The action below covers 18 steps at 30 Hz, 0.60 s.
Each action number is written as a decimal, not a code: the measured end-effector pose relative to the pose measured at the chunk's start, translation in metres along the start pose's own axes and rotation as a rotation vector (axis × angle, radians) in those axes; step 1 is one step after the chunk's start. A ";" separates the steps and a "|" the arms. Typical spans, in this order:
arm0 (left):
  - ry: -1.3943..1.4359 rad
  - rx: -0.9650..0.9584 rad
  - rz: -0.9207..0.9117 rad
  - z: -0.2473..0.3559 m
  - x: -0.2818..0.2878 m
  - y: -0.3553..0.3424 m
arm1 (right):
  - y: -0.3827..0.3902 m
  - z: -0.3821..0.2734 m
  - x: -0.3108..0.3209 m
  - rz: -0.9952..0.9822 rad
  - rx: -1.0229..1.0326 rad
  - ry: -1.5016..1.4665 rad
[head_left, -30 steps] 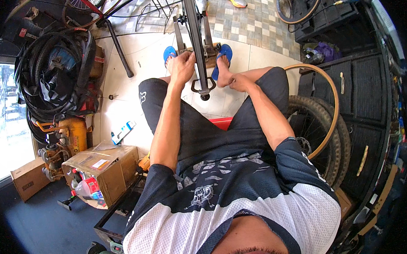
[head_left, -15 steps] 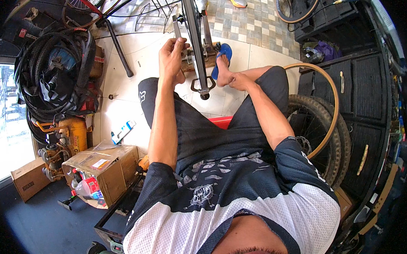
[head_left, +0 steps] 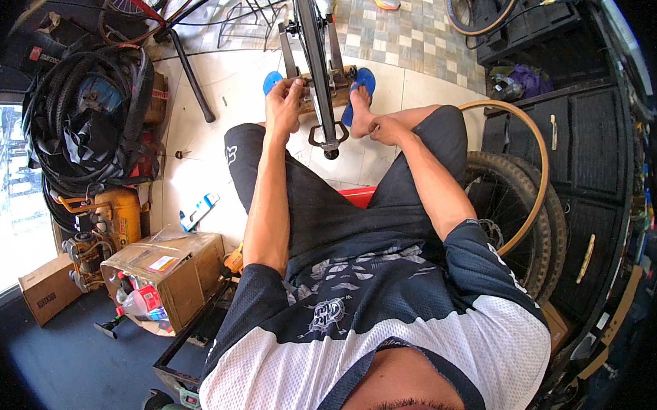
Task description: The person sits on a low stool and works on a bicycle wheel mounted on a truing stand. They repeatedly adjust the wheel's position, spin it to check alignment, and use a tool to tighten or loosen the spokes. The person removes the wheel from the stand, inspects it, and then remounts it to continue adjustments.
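Curled left hand (head_left: 283,109) beside narrow black bicycle wheel (head_left: 316,64); right hand (head_left: 388,130) at bare ankle (head_left: 361,123); either grip: cannot tell. Brown cardboard box (head_left: 191,283): white label (head_left: 161,264).

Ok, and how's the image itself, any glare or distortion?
In the head view, the bright white window-like panel at far left is washed out; also in the head view, fisheye curvature bows the tall black drawer unit near the right rim; head view again, the narrow black bicycle wheel looks reasonably sharp.

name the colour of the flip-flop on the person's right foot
The flip-flop is blue, seen best in the head view.
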<state>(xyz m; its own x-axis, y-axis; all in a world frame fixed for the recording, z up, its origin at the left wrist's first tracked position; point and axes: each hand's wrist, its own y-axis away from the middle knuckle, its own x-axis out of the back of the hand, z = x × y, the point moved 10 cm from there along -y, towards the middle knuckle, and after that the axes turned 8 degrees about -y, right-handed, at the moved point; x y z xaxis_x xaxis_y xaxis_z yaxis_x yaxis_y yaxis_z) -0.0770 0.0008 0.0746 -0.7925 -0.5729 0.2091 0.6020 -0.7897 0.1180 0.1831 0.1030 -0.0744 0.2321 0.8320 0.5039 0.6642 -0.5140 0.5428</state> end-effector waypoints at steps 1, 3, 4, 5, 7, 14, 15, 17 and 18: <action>-0.024 -0.007 0.002 0.000 0.002 -0.001 | -0.002 0.001 -0.002 -0.012 -0.009 -0.007; -0.100 -0.024 -0.011 0.006 0.005 -0.004 | -0.007 0.004 -0.006 -0.032 -0.022 0.005; -0.138 -0.033 -0.017 0.009 0.008 -0.008 | -0.012 0.004 -0.009 -0.038 -0.022 0.023; -0.190 -0.030 -0.036 0.008 0.010 -0.012 | -0.016 0.006 -0.013 -0.048 -0.023 0.043; -0.292 -0.023 -0.075 0.008 0.015 -0.023 | -0.028 0.011 -0.027 -0.098 -0.067 0.058; -0.514 -0.113 -0.089 -0.037 0.020 -0.039 | -0.070 0.002 -0.086 -0.256 -0.089 0.302; -0.536 -0.165 -0.060 -0.039 0.019 -0.040 | -0.080 -0.001 -0.090 -0.256 -0.098 0.265; -0.562 -0.220 -0.032 -0.037 0.016 -0.044 | -0.097 -0.001 -0.096 -0.252 -0.125 0.178; -0.571 -0.222 -0.024 -0.030 0.018 -0.044 | -0.107 -0.001 -0.097 -0.246 -0.148 0.062</action>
<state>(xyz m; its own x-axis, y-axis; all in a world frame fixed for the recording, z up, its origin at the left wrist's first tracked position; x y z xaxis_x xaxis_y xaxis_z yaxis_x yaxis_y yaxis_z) -0.1205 0.0186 0.0439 -0.5915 -0.3947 0.7031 0.5009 -0.8632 -0.0633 0.0890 0.0772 -0.1803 0.0306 0.9235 0.3825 0.5829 -0.3274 0.7437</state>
